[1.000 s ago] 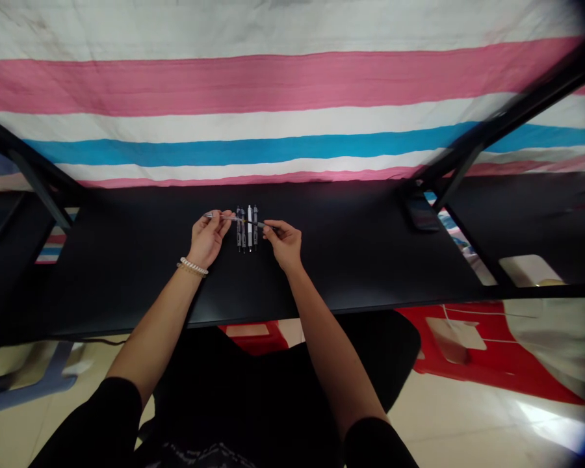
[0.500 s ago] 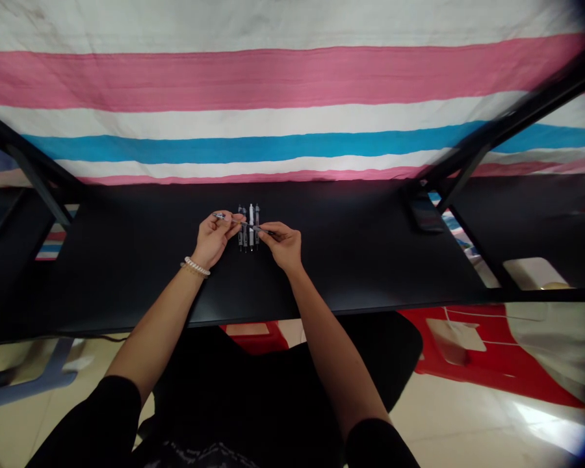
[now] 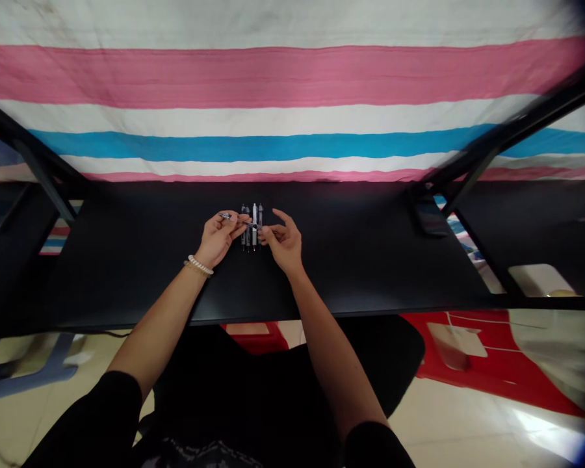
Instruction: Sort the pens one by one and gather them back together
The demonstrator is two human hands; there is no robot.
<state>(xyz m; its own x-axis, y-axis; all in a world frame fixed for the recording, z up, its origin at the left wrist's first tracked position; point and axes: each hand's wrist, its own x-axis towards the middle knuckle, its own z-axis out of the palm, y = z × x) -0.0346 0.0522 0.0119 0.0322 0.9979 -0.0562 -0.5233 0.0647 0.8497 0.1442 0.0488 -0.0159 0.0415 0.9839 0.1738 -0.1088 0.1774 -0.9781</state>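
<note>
My left hand (image 3: 218,235) is closed around a slim pen (image 3: 225,216), whose clicker end sticks out past the thumb. The pen slants across toward my right hand (image 3: 285,244). Thumb and fingers of that hand pinch the pen's other end, while the index finger is lifted away. Just beneath the pen, several pens lie side by side on the black table (image 3: 351,247). One of these is a white pen (image 3: 254,214); the others, such as the dark clear pen (image 3: 244,237), look greyish. My fingers partly cover the row.
A black phone-like slab (image 3: 431,218) lies by the right table leg. Dark metal bars rise at both sides. Behind the table hangs a striped cloth (image 3: 292,78). Below the front edge are a red stool (image 3: 256,338) and a blue-grey stool (image 3: 53,364).
My right index finger has lifted off the pen and stretched up and away. The left hand keeps its hold on the pen. The view has shifted slightly.
</note>
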